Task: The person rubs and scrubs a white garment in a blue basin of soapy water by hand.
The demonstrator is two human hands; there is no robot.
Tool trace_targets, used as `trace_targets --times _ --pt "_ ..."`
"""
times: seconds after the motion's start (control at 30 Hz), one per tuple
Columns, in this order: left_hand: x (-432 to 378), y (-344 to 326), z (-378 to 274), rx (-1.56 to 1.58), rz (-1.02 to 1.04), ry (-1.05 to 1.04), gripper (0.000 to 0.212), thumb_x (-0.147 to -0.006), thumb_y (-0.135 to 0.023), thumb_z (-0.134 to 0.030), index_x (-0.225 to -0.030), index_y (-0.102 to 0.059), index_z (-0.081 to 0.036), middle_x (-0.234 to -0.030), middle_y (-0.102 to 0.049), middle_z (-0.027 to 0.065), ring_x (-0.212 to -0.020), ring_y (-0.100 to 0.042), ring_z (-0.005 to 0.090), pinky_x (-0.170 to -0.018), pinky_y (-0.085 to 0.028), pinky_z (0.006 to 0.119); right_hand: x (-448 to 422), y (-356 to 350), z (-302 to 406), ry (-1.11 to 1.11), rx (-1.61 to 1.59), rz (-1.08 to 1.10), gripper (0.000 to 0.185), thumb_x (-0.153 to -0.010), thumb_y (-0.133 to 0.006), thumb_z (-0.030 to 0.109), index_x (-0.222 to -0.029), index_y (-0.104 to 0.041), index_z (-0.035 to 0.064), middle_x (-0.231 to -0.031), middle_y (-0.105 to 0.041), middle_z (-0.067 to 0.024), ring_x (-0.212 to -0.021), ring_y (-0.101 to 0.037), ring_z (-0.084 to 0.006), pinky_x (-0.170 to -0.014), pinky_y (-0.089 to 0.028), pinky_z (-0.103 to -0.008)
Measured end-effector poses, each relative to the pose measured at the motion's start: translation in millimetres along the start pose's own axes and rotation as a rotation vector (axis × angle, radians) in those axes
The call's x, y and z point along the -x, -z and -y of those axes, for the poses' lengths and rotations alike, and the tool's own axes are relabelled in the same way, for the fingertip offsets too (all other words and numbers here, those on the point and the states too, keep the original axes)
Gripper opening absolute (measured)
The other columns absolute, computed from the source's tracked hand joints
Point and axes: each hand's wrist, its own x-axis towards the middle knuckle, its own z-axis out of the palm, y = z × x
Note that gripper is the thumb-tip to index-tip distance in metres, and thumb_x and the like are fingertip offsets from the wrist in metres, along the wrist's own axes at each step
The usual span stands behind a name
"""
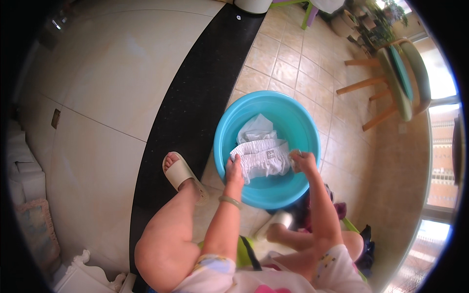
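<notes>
A white garment with a gathered elastic waistband (262, 157) lies in a round turquoise plastic basin (267, 96), with more white cloth (256, 128) behind it. My left hand (234, 170) grips the garment's left end near the basin's left side, thumb on top. A small tan and whitish piece (295, 161), too blurred to name, is pinched in my right hand (305, 161) just right of the waistband, inside the basin's right side. A small square patch sits on the waistband. Some water seems to lie at the basin's bottom.
The basin stands on beige floor tiles (285, 69) beside a black stone strip (183, 95). A wooden-legged chair (395, 80) and potted plants (377, 33) stand at the upper right. Dark and maroon cloth (340, 209) lies below the basin's right. My slippered feet flank the basin's near side.
</notes>
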Motion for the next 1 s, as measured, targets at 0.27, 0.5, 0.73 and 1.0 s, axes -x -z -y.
trace_targets --times 0.27,0.5,0.73,1.0 --pt "-1.4 0.5 -0.8 -0.010 -0.012 0.010 0.036 -0.094 -0.048 -0.019 -0.124 -0.043 0.001 -0.117 -0.055 0.0135 -0.104 -0.056 0.0245 -0.089 -0.047 0.036 -11.2 -22.0 26.1 0.216 0.195 0.009 0.027 -0.076 -0.069 0.026 -0.084 -0.067 0.0003 -0.072 -0.064 -0.0187 -0.065 -0.062 -0.0284 -0.062 -0.047 -0.0398" --pt "-2.4 1.2 1.0 -0.015 0.000 0.001 0.040 -0.093 -0.051 -0.022 -0.125 -0.043 0.001 -0.118 -0.053 0.0124 -0.104 -0.054 0.0220 -0.089 -0.045 0.033 3.4 -2.0 3.5 0.049 0.196 -0.027 0.029 -0.076 -0.068 0.024 -0.083 -0.066 -0.0046 -0.067 -0.063 -0.0174 -0.061 -0.062 -0.0240 -0.058 -0.046 -0.0376" --pt "-2.3 0.9 -0.7 0.005 0.038 0.020 0.037 -0.093 -0.050 -0.021 -0.123 -0.044 0.000 -0.118 -0.054 0.0125 -0.105 -0.055 0.0236 -0.089 -0.046 0.035 52.8 -48.1 44.4 0.201 -0.020 0.223 0.029 -0.078 -0.067 0.024 -0.082 -0.065 -0.0040 -0.061 -0.060 -0.0111 -0.058 -0.057 -0.0134 -0.055 -0.046 -0.0338" --pt "9.7 -6.4 -15.3 0.057 0.117 0.116 0.036 -0.093 -0.051 -0.022 -0.122 -0.046 -0.002 -0.117 -0.055 0.0111 -0.104 -0.056 0.0230 -0.088 -0.046 0.035 57.6 -79.9 90.4 0.129 0.092 0.528 0.029 -0.080 -0.068 0.025 -0.090 -0.067 -0.0021 -0.073 -0.065 -0.0075 -0.064 -0.060 -0.0119 -0.060 -0.049 -0.0303"
